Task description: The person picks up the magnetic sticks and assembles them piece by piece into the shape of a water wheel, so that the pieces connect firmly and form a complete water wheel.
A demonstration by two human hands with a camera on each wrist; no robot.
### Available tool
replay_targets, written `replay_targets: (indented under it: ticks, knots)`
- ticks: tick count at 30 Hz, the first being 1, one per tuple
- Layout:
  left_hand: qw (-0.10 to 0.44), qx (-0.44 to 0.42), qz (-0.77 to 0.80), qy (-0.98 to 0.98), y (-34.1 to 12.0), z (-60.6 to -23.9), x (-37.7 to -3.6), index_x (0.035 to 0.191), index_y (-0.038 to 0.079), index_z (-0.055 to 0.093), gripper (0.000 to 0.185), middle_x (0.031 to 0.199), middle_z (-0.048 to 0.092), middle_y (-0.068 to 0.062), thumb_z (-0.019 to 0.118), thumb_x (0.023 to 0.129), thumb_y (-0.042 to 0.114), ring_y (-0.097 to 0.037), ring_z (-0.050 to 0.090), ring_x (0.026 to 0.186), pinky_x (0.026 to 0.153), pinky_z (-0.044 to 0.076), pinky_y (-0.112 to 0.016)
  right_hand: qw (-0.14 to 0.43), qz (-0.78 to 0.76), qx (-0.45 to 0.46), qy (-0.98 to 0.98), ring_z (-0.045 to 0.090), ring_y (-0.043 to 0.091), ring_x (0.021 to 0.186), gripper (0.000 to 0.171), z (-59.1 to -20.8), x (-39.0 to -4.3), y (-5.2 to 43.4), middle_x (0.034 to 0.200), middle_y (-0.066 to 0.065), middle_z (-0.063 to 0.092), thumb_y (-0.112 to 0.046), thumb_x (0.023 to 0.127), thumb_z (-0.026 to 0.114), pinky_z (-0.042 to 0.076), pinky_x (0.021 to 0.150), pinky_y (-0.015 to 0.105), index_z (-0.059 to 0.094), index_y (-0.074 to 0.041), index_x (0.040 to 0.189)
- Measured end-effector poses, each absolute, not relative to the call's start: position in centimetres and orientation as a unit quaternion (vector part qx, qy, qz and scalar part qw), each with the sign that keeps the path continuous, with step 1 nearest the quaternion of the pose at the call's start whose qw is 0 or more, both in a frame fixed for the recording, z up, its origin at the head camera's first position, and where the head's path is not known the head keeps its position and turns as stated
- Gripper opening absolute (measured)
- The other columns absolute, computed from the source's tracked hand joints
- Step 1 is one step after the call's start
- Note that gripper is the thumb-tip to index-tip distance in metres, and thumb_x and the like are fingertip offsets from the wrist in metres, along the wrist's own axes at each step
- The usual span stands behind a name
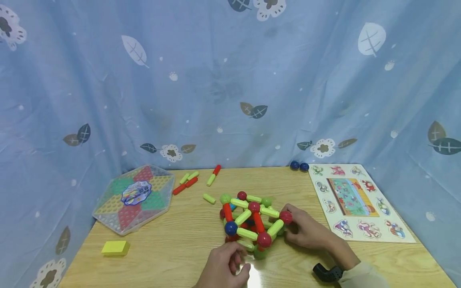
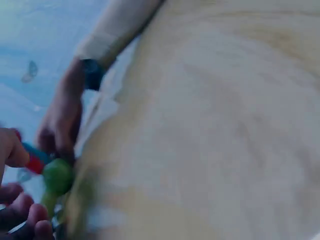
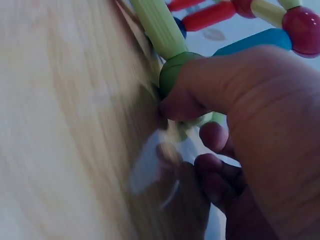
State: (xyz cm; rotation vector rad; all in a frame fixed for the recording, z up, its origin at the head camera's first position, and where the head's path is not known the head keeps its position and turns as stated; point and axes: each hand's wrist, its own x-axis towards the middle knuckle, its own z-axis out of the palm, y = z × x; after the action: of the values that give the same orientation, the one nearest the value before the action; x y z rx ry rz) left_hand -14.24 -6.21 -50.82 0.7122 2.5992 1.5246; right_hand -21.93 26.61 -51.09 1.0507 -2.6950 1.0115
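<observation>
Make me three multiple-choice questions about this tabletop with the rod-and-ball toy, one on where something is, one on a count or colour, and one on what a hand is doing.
1. Where does the yellow block lie?
A. On the animal puzzle board
B. Near the table's left edge, in front of the hexagonal game board
C. Inside the rod-and-ball structure

2. How many dark blue balls sit at the table's back edge beside the puzzle board?
A. Two
B. Four
C. None

3. What is the right hand doing?
A. Lying flat on the puzzle board
B. Lifting the yellow block
C. Touching the rod-and-ball structure at its right side

Answers: 1 B, the block lies in front of the hexagonal game board. 2 A, a pair shows there. 3 C, its fingers meet the red ball at that corner.
</observation>
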Motion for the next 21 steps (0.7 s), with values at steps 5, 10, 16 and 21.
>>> replay_targets:
  ticks: [5, 10, 16, 21]
  knots:
    - [0.026, 0.183, 0.416, 0.891, -5.2, -51.0, -14.7, 0.120, 0.013, 0.063, 0.049, 0.101, 0.059, 0.005, 0.087, 0.090, 0.044, -0.004, 0.055, 0.083, 0.071, 0.050, -0.022, 0.053, 0.303, 0.373, -0.875, 0.055, 0.001, 0.094, 0.044, -51.3, -21.7, 25.3, 0.104, -0.014, 0.060, -0.003, 0.086, 0.081, 0.051, 0.084, 0.026, 0.067, -0.033, 0.115]
    - [-0.037, 0.167, 0.331, 0.928, -4.7, -51.5, -15.7, 0.139, 0.003, 0.069, 0.068, 0.135, 0.065, -0.007, 0.088, 0.090, 0.046, -0.023, 0.066, 0.118, 0.097, 0.060, -0.045, 0.067, 0.308, 0.351, -0.882, 0.054, 0.001, 0.086, 0.041, -51.2, -21.9, 24.4, 0.104, -0.013, 0.059, 0.003, 0.088, 0.076, 0.049, 0.074, 0.023, 0.072, -0.026, 0.117]
    - [-0.064, 0.199, 0.325, 0.922, -4.0, -51.9, -16.5, 0.139, 0.004, 0.071, 0.061, 0.134, 0.065, -0.007, 0.088, 0.091, 0.038, -0.022, 0.064, 0.120, 0.102, 0.058, -0.044, 0.068, 0.254, 0.310, -0.914, 0.060, 0.000, 0.093, 0.024, -51.0, -22.3, 24.2, 0.109, -0.013, 0.059, -0.004, 0.095, 0.077, 0.057, 0.080, 0.029, 0.069, -0.024, 0.105]
    - [-0.053, 0.245, 0.391, 0.886, -4.2, -52.1, -18.0, 0.117, 0.006, 0.074, 0.033, 0.111, 0.056, 0.002, 0.086, 0.091, 0.022, -0.008, 0.056, 0.093, 0.078, 0.052, -0.022, 0.072, 0.239, 0.327, -0.911, 0.051, -0.002, 0.083, 0.028, -50.6, -21.4, 25.5, 0.100, -0.012, 0.057, 0.000, 0.092, 0.076, 0.049, 0.072, 0.024, 0.070, -0.027, 0.097]
